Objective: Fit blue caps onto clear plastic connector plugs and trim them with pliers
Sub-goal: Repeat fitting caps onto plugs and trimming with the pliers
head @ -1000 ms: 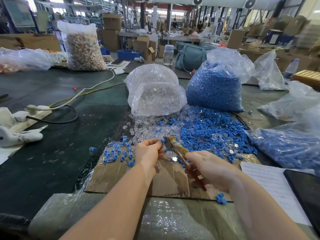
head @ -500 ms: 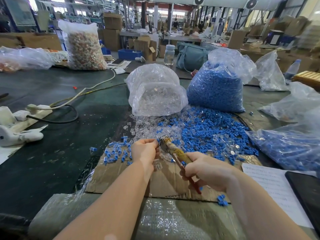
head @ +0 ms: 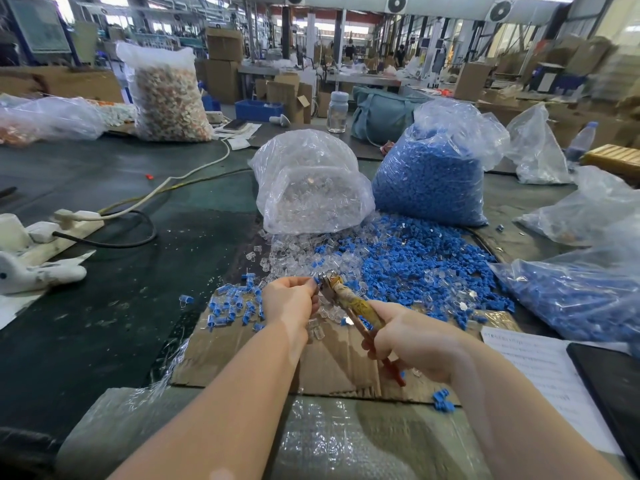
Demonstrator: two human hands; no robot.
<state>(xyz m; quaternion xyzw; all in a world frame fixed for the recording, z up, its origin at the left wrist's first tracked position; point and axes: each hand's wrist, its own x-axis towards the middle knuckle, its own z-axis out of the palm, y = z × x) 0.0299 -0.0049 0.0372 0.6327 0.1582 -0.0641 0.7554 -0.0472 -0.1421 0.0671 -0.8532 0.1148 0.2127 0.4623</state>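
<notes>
Factory hall with cartons behind. Dark tabletop point(head: 104, 306) carries 2 big bags: clear plugs point(head: 311, 188) and blue caps point(head: 429, 181), with a loose mixed pile point(head: 415, 265) spilled in front onto cardboard point(head: 346, 362). You're at the trim step: your right hand point(head: 412, 337) is clamped on the pliers point(head: 349, 299), and your left hand point(head: 291, 303) pinches a capped plug point(head: 316, 280) right at the pliers' head. Jaw state: can't tell. Next: squeeze clean, then drop it with the finished pieces point(head: 235, 306) to the left.

Blue caps point(head: 415, 265), clear plugs point(head: 294, 252), brown cardboard point(head: 332, 362), dark green table point(head: 104, 306).
</notes>
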